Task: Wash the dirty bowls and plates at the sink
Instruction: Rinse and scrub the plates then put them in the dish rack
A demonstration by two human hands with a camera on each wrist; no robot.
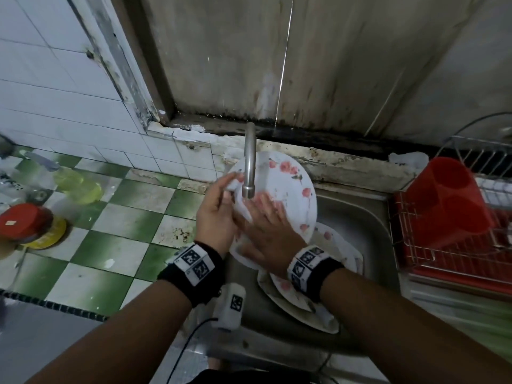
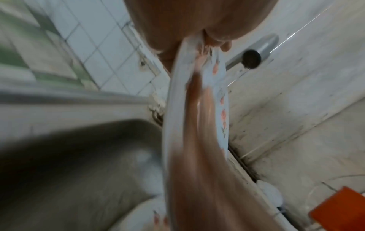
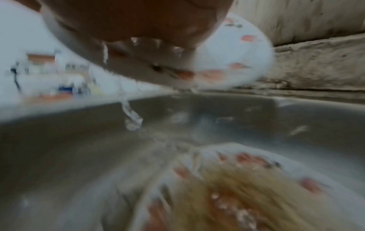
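A white plate with pink flower print (image 1: pixel 288 187) is held tilted on edge over the steel sink (image 1: pixel 360 217), right under the spout of the metal tap (image 1: pixel 249 162). The left hand (image 1: pixel 216 214) grips the plate by its left rim, thumb on the face and fingers curled round behind; in the left wrist view the rim runs edge-on between thumb and palm. The right hand (image 1: pixel 270 231) lies flat on the plate's face, fingers spread and straight, pressing on the wet surface rather than grasping anything. In the right wrist view water drips off the plate's lower edge into the basin. Beneath the held plate, more dirty flowered plates (image 1: pixel 299 297) are stacked in the sink, the near one smeared with yellowish food residue that shows clearly in the right wrist view. To the right of the sink stands a wire dish rack (image 1: pixel 457 245) on a red tray, with a red plastic utensil holder (image 1: pixel 448 200) in it. To the left, on the green-and-white checked tile counter (image 1: pixel 124 231), stand a bottle of yellow liquid (image 1: pixel 74 181) and a red-lidded jar (image 1: pixel 26 223). Both wrists wear black bands with printed markers.
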